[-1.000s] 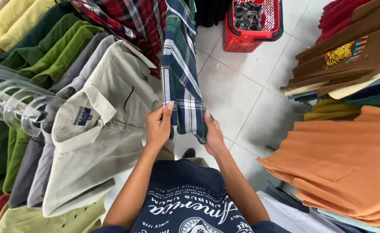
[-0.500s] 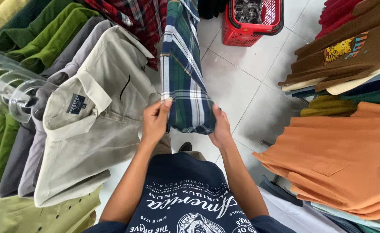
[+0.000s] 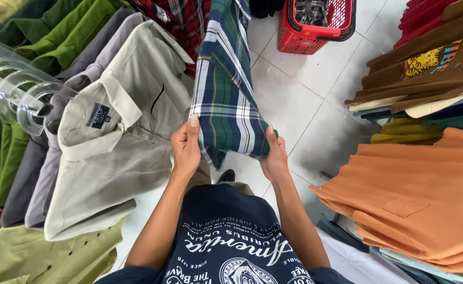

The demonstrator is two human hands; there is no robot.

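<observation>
Green, navy and white checks on the plaid shirt, a red plaid shirt up at eleven o'clock, beige shirt at nine, orange shirts at four, red basket at one, white floor tiles.
</observation>
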